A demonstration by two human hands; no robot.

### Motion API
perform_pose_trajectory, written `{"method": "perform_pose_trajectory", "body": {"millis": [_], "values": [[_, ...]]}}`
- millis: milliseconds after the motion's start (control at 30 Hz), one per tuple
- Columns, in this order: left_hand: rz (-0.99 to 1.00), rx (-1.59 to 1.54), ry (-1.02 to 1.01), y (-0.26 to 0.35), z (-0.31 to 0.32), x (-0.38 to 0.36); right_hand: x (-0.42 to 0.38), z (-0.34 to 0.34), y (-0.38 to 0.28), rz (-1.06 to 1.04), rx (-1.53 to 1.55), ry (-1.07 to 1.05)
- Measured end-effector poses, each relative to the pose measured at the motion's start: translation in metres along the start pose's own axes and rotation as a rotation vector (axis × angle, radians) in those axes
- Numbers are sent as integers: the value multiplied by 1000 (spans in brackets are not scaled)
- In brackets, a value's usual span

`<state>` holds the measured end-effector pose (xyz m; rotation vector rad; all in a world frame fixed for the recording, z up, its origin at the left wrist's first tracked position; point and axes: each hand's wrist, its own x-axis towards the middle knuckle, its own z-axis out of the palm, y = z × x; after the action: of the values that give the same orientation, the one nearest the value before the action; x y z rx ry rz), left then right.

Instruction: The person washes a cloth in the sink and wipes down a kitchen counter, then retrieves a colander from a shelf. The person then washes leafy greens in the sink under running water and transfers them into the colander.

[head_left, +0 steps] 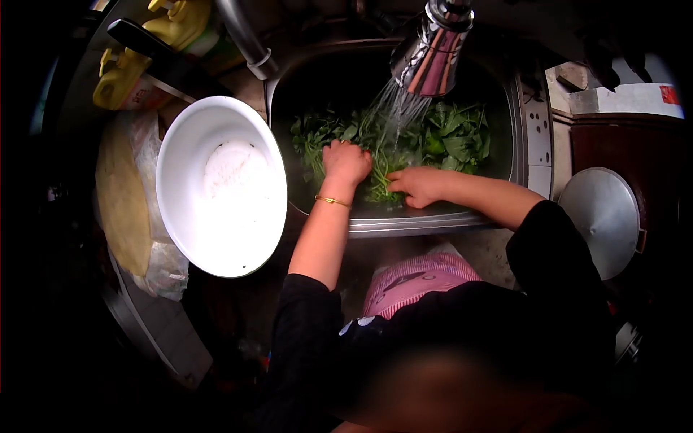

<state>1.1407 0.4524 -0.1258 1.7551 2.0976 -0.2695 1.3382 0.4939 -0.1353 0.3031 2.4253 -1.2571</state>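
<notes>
Leafy greens [462, 137] with long thin stems lie spread in a metal sink [433, 225]. Water sprays down on them from a chrome faucet head [432, 54]. My left hand [348, 162], with a gold bracelet on its wrist, is curled down over the greens at the left of the stream; its fingertips are hidden among the leaves. Just right of it, my right hand [419, 185] has its fingers bent into a bunch of pale stems near the sink's front side. Both hands sit low inside the basin, a short gap apart.
Left of the sink stands a large white basin [238, 195] with a few dark specks inside. Behind it are yellow jugs [119, 83] and a black handle [137, 40]. Plastic bags [155, 224] lie beside it. A round metal lid [600, 222] is at the right.
</notes>
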Motion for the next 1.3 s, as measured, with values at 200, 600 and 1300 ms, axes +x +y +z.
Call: {"method": "perform_pose_trajectory", "body": {"millis": [200,600,1300], "values": [[26,-37,225,-1,4,1,14,-59,31,710,-438,680],[137,-323,567,2,13,12,4,-43,60,661,-514,651],[55,-355,595,2,14,16,42,-18,9,194,-249,293]]}}
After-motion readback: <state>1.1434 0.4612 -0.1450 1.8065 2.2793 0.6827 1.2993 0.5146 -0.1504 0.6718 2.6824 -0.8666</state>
